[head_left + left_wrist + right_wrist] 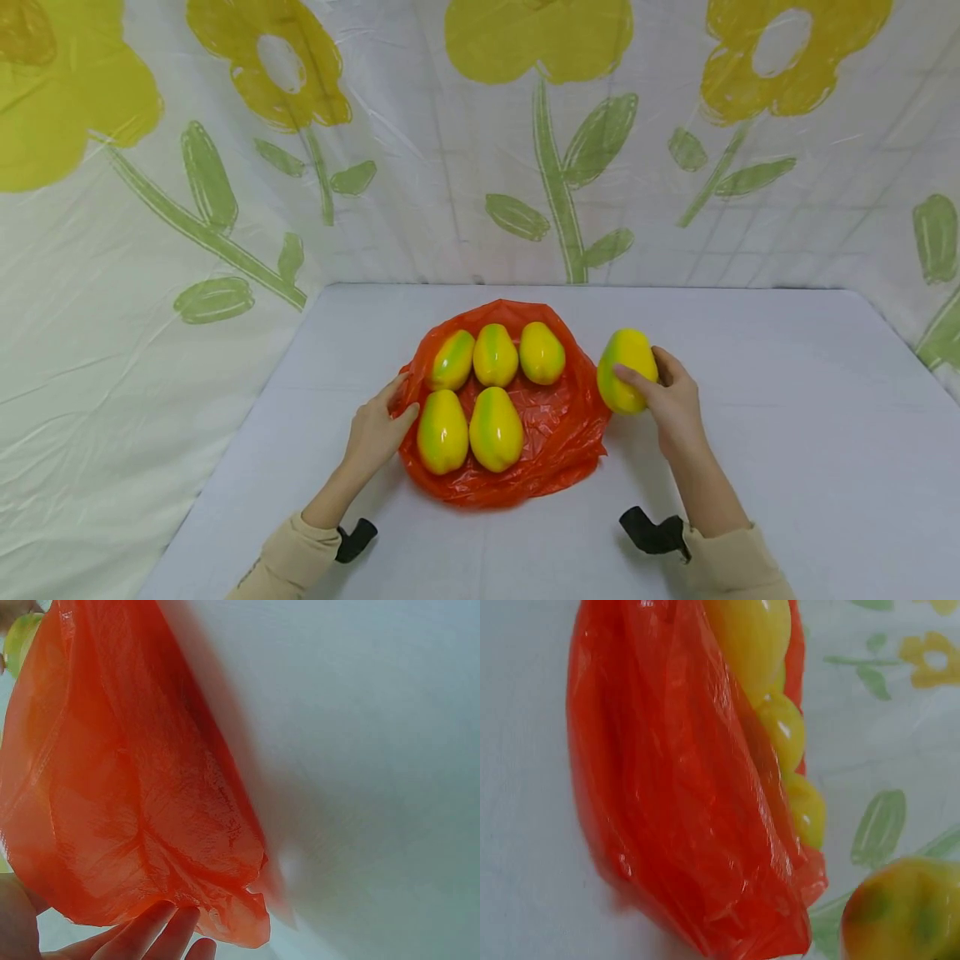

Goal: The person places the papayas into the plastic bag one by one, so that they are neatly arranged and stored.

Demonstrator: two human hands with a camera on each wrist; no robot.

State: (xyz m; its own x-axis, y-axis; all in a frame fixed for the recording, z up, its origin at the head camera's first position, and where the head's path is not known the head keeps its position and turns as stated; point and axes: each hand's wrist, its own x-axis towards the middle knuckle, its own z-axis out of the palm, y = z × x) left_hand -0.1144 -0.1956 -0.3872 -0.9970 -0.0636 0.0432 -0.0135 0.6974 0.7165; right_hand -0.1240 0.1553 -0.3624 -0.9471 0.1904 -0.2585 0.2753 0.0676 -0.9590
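A red plastic bag (551,417) lies spread open, with several glossy yellow-green papayas (496,429) in two rows inside it. At the bag's left rim, my left hand (378,425) holds the plastic, thumb on the inner side and fingers outside. The left wrist view shows those fingers (139,934) against the bag's outer side. Just off the bag's right rim, my right hand (675,404) grips another papaya (624,354), thumb across its front. In the right wrist view this papaya (900,911) appears at the lower right; the hand is out of that frame.
Beneath everything is a white-covered table (810,442). Behind it hangs a white cloth (420,208) printed with yellow flowers and green leaves. Black wrist mounts (652,533) stick out by both sleeves.
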